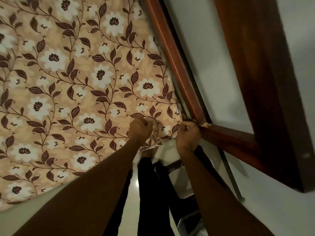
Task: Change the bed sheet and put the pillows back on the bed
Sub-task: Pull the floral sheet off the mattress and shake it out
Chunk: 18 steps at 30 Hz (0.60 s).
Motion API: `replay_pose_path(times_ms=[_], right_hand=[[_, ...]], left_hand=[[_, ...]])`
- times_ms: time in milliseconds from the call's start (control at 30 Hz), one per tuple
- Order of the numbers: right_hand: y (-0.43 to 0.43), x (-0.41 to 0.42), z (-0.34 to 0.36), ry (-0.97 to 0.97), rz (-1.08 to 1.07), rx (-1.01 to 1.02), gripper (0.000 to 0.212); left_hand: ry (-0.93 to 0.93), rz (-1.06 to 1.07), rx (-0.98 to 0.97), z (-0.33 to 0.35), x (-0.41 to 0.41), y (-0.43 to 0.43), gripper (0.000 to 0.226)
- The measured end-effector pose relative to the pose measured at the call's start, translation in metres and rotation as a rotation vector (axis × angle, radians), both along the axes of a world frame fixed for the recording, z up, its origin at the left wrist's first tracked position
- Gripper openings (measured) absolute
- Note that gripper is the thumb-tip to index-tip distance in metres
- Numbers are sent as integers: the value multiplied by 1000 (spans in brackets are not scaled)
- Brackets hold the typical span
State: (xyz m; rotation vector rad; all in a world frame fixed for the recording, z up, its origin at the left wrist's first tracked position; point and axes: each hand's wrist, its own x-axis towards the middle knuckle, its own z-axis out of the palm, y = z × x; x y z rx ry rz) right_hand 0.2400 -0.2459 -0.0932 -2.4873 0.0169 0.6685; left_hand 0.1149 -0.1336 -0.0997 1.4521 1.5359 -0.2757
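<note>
Floral sheet (85, 82) gripped at the bed frame (177, 70) corner.
The right hand (187, 133) clutches its edge against that corner; the left hand (140, 127) bunches fabric just beside.

Head camera looks down onto bed sheet (81, 86)

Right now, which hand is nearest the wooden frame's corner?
The right hand, at the wooden frame corner gripping the sheet edge; the left hand grips it farther in.

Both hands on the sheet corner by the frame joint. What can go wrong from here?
1. Right hand grips the sheet at the bed frame corner, which looks chipped: fabric or knuckles may snag.
2. Left hand bunches fabric nearby, so the corner may end wrinkled.
</note>
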Motion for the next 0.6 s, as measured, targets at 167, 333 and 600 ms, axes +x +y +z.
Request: replay_pose_path(times_ms=[167,333,600], right_hand=[[1,-15,65,32,12,134,12],[0,-25,163,53,40,248,14],[1,-41,246,30,19,330,12]], left_hand=[[-92,205,-381,45,-10,-4,53],[-233,268,-421,116,-18,-12,42],[-286,152,-189,204,-45,2,26]])
